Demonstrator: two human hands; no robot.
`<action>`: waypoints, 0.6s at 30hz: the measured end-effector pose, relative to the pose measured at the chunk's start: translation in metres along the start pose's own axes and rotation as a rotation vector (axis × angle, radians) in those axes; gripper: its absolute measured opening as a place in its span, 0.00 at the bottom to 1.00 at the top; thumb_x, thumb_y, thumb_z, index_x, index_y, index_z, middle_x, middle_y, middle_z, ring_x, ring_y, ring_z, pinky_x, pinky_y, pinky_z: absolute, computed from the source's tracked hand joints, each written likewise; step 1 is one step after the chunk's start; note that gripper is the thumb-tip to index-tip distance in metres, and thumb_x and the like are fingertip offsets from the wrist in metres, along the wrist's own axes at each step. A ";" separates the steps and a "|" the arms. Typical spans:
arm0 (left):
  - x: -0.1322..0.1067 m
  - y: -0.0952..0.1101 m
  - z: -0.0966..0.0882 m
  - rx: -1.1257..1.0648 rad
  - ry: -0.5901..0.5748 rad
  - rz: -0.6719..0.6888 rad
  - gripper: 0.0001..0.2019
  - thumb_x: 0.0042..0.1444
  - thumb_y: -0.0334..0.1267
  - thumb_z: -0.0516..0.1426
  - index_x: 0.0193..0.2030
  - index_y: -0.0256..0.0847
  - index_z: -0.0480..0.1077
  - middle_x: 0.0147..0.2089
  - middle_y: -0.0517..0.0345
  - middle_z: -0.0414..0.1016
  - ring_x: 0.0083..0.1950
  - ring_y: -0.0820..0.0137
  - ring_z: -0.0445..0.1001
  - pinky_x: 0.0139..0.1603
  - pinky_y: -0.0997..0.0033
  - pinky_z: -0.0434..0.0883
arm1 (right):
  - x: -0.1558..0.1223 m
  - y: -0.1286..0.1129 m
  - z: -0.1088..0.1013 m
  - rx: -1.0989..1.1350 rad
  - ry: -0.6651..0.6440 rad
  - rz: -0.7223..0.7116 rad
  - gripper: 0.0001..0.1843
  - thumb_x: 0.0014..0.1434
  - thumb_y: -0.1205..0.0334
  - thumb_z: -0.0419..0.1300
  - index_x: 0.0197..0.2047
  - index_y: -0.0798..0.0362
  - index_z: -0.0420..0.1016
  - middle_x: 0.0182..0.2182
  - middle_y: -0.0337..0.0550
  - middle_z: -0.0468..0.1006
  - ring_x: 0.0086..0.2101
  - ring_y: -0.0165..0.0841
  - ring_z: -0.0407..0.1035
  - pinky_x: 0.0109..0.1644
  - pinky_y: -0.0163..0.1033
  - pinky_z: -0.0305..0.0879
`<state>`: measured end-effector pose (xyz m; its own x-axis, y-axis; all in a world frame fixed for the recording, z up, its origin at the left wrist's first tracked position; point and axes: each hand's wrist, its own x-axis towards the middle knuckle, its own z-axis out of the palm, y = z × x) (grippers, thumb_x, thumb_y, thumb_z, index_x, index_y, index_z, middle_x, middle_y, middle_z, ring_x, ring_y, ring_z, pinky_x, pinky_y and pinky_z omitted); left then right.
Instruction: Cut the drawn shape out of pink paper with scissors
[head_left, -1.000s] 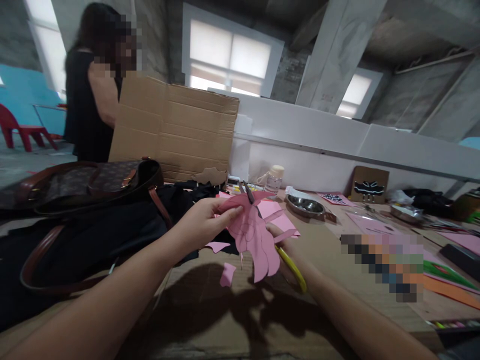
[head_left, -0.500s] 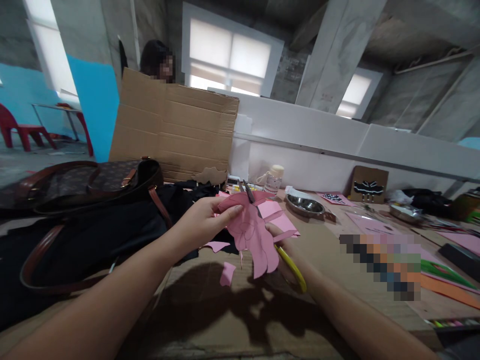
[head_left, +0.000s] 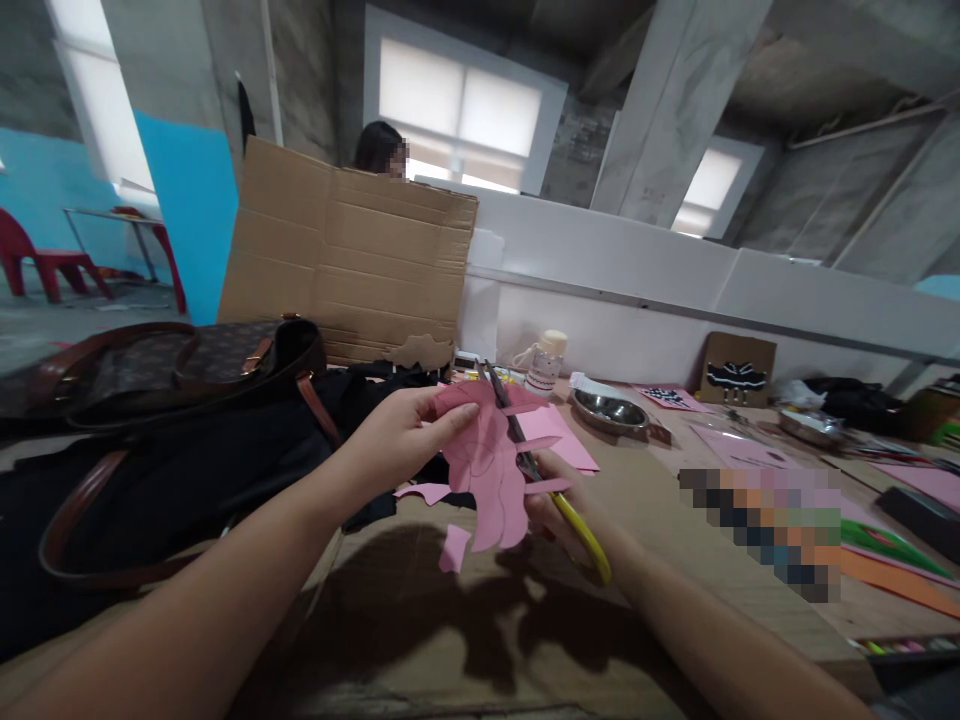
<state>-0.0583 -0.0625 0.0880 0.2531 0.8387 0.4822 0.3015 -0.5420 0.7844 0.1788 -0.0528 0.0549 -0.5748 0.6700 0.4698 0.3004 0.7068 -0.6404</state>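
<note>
My left hand [head_left: 420, 430] pinches the upper left edge of a pink paper cutout [head_left: 491, 475], its thumb lying on top. Drawn lines show on the paper, and its lower edge is scalloped. My right hand [head_left: 559, 505] grips yellow-handled scissors [head_left: 577, 535], the fingers partly hidden behind the paper and handle. The scissors' dark blades point away from me along the paper's right side, where narrow pink strips stick out. A small pink scrap [head_left: 454, 549] lies on the cardboard beneath, and a curved scrap [head_left: 427, 492] is left of the paper.
A dark handbag [head_left: 225, 370] and black cloth [head_left: 187, 470] fill the left side. Behind stands a big cardboard sheet [head_left: 352, 265], with a person's head [head_left: 379, 150] above it. A bottle [head_left: 547, 362], a metal bowl [head_left: 609, 412] and pink sheets lie toward the back and right.
The pink paper has turned and shifted slightly left, so more of the scissor blades shows. The person behind the cardboard has moved right and lower.
</note>
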 end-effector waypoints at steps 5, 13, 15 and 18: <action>0.000 0.001 0.000 -0.039 -0.002 -0.026 0.19 0.62 0.50 0.55 0.30 0.37 0.73 0.29 0.59 0.73 0.30 0.72 0.68 0.31 0.75 0.65 | 0.001 0.000 0.000 0.068 -0.016 0.009 0.21 0.64 0.45 0.56 0.49 0.52 0.70 0.43 0.49 0.76 0.38 0.40 0.72 0.41 0.42 0.72; 0.000 0.000 0.000 -0.019 0.016 -0.049 0.19 0.62 0.52 0.56 0.31 0.36 0.74 0.30 0.59 0.74 0.30 0.72 0.68 0.30 0.75 0.65 | -0.003 0.015 0.004 0.140 -0.009 0.073 0.24 0.64 0.41 0.56 0.53 0.51 0.69 0.45 0.51 0.75 0.44 0.43 0.72 0.47 0.45 0.72; 0.000 0.002 -0.001 -0.003 0.026 -0.049 0.20 0.61 0.52 0.56 0.30 0.36 0.74 0.29 0.59 0.74 0.30 0.72 0.68 0.30 0.75 0.65 | -0.003 0.014 0.005 0.139 -0.019 0.068 0.27 0.64 0.38 0.55 0.53 0.51 0.68 0.48 0.52 0.74 0.46 0.43 0.72 0.49 0.46 0.71; 0.000 0.004 -0.002 0.011 0.034 -0.039 0.19 0.61 0.51 0.56 0.29 0.36 0.74 0.29 0.58 0.75 0.30 0.72 0.69 0.31 0.75 0.66 | -0.004 0.011 0.004 0.134 -0.015 0.063 0.30 0.63 0.33 0.53 0.52 0.51 0.68 0.45 0.50 0.73 0.41 0.40 0.71 0.44 0.42 0.71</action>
<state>-0.0586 -0.0644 0.0923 0.2097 0.8604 0.4645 0.3210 -0.5093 0.7984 0.1812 -0.0482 0.0432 -0.5695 0.7079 0.4177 0.2329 0.6263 -0.7439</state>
